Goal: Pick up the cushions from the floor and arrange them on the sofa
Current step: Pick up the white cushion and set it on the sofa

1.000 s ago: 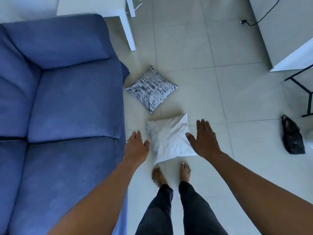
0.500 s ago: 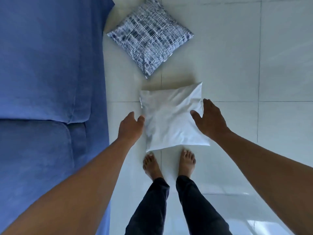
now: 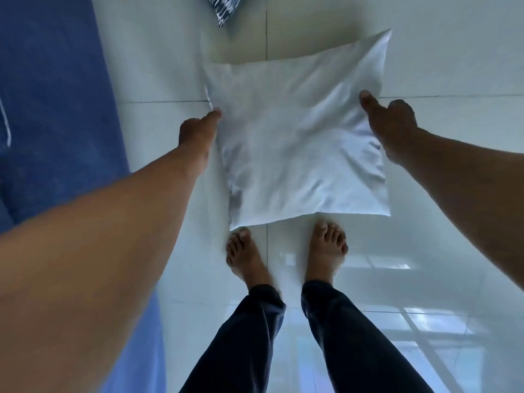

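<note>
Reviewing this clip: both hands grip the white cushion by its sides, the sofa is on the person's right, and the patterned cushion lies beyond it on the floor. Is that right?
Not quite. The head view shows the blue sofa on the person's left, not right. The rest holds: the left hand and right hand grip the white cushion by its sides, and the patterned cushion lies beyond it on the floor.

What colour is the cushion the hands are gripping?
Plain white cushion, no pattern, seen clearly in the head view.
</note>
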